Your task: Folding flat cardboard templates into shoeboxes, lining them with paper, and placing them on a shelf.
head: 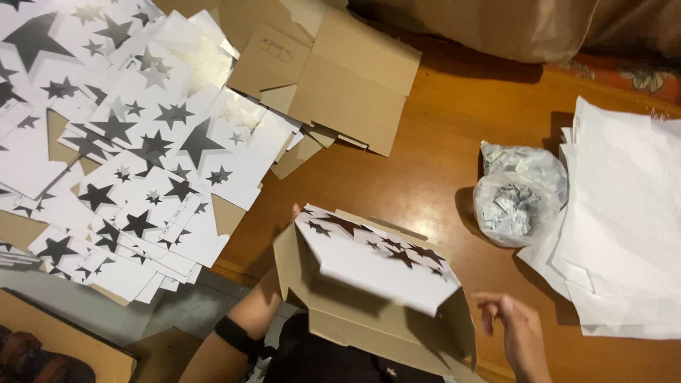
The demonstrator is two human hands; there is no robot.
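The left hand is behind the box, and only the fingertips peek over the far edge. It seems to hold the box there, but the grip is mostly hidden. The box is half folded, brown inside, white with black stars on its flap. It sits at the near edge of the table. The right hand is just beside the box, fingers loose and spread, holding nothing. A big pile of flat star boxes lies to the left. A clear bag and white paper lie to the right.
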